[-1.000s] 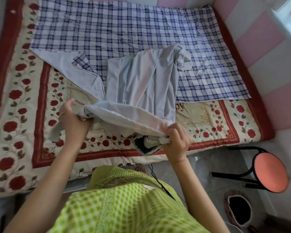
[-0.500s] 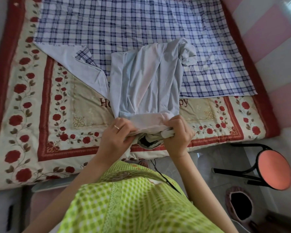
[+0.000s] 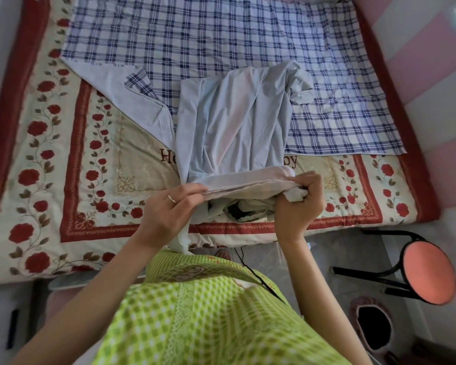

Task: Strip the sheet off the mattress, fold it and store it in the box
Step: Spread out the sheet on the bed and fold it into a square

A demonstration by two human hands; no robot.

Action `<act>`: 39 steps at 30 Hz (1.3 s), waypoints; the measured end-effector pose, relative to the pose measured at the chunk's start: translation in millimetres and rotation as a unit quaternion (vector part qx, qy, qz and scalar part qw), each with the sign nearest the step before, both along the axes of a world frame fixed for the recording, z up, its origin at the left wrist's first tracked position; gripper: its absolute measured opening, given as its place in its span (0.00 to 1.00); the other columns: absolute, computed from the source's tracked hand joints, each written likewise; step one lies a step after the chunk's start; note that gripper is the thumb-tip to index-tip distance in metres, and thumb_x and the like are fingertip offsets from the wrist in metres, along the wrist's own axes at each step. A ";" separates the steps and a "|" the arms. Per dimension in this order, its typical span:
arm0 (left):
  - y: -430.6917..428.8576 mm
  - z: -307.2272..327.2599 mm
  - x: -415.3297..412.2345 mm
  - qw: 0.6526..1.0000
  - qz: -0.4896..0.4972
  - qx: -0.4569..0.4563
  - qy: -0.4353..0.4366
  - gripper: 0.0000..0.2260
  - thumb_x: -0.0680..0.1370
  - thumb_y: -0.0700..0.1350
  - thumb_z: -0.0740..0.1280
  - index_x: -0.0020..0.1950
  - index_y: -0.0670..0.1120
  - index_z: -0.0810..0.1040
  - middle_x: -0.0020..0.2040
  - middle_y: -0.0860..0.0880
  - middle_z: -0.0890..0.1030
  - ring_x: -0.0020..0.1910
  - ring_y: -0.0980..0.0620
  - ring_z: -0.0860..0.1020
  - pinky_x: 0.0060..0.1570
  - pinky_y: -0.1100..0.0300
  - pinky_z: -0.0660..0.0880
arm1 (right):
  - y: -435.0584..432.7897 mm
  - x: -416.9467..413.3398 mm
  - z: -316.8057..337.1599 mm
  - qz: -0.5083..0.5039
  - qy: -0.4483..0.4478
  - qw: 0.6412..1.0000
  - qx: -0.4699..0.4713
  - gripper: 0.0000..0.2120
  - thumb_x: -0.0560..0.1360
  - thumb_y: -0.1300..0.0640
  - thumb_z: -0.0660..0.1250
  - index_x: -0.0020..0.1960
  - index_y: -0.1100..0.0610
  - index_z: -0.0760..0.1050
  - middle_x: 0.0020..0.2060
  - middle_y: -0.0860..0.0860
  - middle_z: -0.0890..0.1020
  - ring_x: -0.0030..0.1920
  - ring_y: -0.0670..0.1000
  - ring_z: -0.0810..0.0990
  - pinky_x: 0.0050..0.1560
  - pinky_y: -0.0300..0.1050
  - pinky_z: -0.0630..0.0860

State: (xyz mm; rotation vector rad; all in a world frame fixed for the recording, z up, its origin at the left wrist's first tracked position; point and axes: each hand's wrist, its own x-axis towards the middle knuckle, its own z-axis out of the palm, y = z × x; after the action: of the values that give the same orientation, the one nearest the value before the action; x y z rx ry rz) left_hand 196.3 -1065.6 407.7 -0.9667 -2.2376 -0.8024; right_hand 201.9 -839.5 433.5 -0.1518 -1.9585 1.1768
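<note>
- left hand (image 3: 171, 206) pinches the near fold of the sheet (image 3: 234, 122); right hand (image 3: 298, 204) is a fist closed round that fold's bunched end.
- the held fold runs left to right at lower centre, both hands equally near; the pale gathered strip extends from it up-frame.
- the remaining sheet lies plaid side up on the mattress (image 3: 63, 167), upper frame.
- count: two hands, one sheet, one mattress, one stool (image 3: 427, 275) lower right; no box identifiable.

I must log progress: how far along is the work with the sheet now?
Done: the near part of the sheet is pulled back, baring the mattress. In hand: the left hand and right hand grip its gathered edge. Left: the far half lies spread; folding and boxing remain.
</note>
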 end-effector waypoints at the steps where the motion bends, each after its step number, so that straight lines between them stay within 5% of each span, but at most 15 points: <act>1: 0.1 0.6 0.6 1.000 0.002 -0.005 0.008 0.10 0.73 0.33 0.71 0.51 0.41 0.75 0.51 0.43 0.83 0.42 0.51 0.80 0.36 0.62 0.75 | 0.3 1.1 -0.8 0.001 -0.001 1.000 -0.009 0.11 0.66 0.69 0.58 0.37 0.53 0.64 0.32 0.35 0.69 0.30 0.41 0.63 0.29 0.37 0.61; 7: 4.4 6.4 5.4 0.999 0.004 -0.036 0.013 0.10 0.76 0.32 0.68 0.56 0.39 0.82 0.57 0.42 0.80 0.47 0.52 0.78 0.49 0.64 0.72 | 2.3 4.9 1.2 -0.002 -0.029 0.999 -0.037 0.13 0.66 0.68 0.58 0.36 0.49 0.64 0.32 0.35 0.70 0.31 0.39 0.64 0.32 0.32 0.62; 10: 6.8 4.5 5.7 0.998 -0.013 -0.030 -0.062 0.10 0.77 0.33 0.66 0.57 0.38 0.81 0.56 0.42 0.81 0.49 0.49 0.82 0.52 0.61 0.76 | 2.4 5.8 6.4 -0.005 -0.058 0.998 -0.036 0.14 0.66 0.65 0.59 0.36 0.46 0.62 0.30 0.37 0.71 0.29 0.41 0.65 0.28 0.38 0.65; 14: 6.6 2.5 8.9 0.973 -0.031 0.044 -0.223 0.09 0.76 0.40 0.67 0.52 0.38 0.82 0.51 0.43 0.83 0.49 0.52 0.82 0.52 0.64 0.77 | 9.3 5.5 17.6 0.018 -0.148 0.988 0.047 0.10 0.65 0.67 0.65 0.37 0.53 0.69 0.28 0.41 0.71 0.29 0.49 0.70 0.26 0.50 0.69; 20: 2.5 5.9 15.7 0.939 0.004 0.103 -0.327 0.10 0.72 0.43 0.72 0.50 0.39 0.83 0.49 0.48 0.83 0.47 0.57 0.81 0.51 0.60 0.78 | 32.9 -2.3 32.3 0.089 -0.230 0.938 0.244 0.08 0.65 0.68 0.69 0.39 0.59 0.73 0.27 0.47 0.73 0.26 0.50 0.70 0.25 0.41 0.64; 24: 6.2 18.5 21.0 0.942 0.048 0.159 -0.292 0.07 0.71 0.36 0.71 0.48 0.39 0.83 0.47 0.59 0.80 0.46 0.65 0.79 0.48 0.69 0.76 | 31.4 -3.4 36.1 0.072 -0.238 0.935 0.253 0.08 0.65 0.68 0.69 0.39 0.58 0.73 0.27 0.46 0.72 0.27 0.49 0.68 0.26 0.39 0.60; 29: 9.7 27.2 24.3 0.953 0.072 0.145 -0.255 0.05 0.71 0.32 0.71 0.46 0.37 0.83 0.45 0.49 0.81 0.43 0.59 0.79 0.46 0.70 0.76 | 29.0 -7.1 34.2 0.044 -0.240 0.940 0.237 0.08 0.66 0.67 0.69 0.39 0.57 0.73 0.28 0.49 0.75 0.28 0.51 0.71 0.26 0.43 0.64; 33: 8.2 31.1 19.5 0.944 0.054 0.123 -0.302 0.09 0.73 0.37 0.69 0.52 0.37 0.82 0.48 0.59 0.79 0.48 0.70 0.77 0.51 0.73 0.74 | 31.5 -8.9 37.0 0.059 -0.253 0.938 0.230 0.07 0.66 0.67 0.69 0.40 0.58 0.74 0.28 0.49 0.76 0.28 0.51 0.72 0.27 0.42 0.64; 39: 5.1 31.7 19.5 0.945 0.072 0.113 -0.300 0.08 0.70 0.32 0.72 0.48 0.39 0.84 0.45 0.59 0.79 0.45 0.67 0.78 0.48 0.71 0.75 | 38.5 -10.6 44.4 0.108 -0.276 0.924 0.242 0.08 0.65 0.67 0.70 0.41 0.58 0.74 0.28 0.41 0.70 0.28 0.45 0.69 0.27 0.38 0.61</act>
State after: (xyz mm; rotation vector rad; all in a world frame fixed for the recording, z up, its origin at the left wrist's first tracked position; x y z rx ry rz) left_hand 215.8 -1060.6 439.4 -0.4757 -2.5931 -1.3922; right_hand 191.3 -801.0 477.9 -0.0019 -2.7705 0.7888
